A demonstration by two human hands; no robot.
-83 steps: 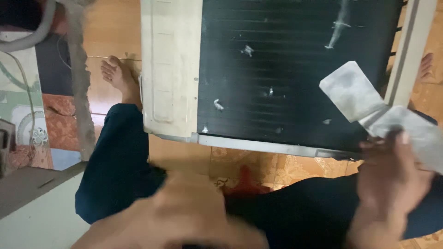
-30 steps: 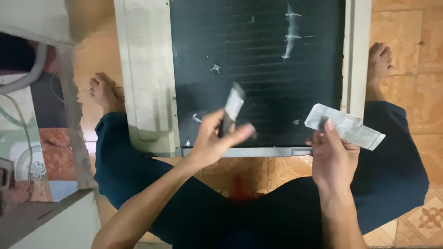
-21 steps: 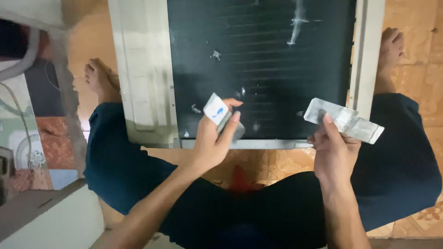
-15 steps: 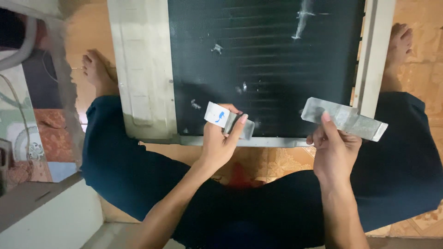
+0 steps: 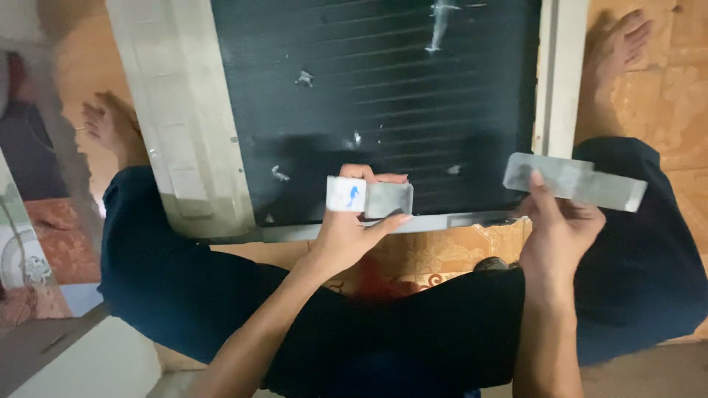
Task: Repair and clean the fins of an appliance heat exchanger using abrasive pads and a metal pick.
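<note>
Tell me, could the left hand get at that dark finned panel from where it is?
Probably yes: the left hand holds a small silvery strip right in front of the dark finned panel, with nothing between them.

Patterned orange tile floor (image 5: 682, 88), dim warm light, pale ledge (image 5: 88, 361) at lower left

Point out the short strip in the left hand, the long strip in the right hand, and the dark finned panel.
short grey strip (image 5: 372, 199), head view, middle.
long grey strip (image 5: 582, 182), head view, centre.
dark finned panel (image 5: 413, 96), head view, bare fins.
</note>
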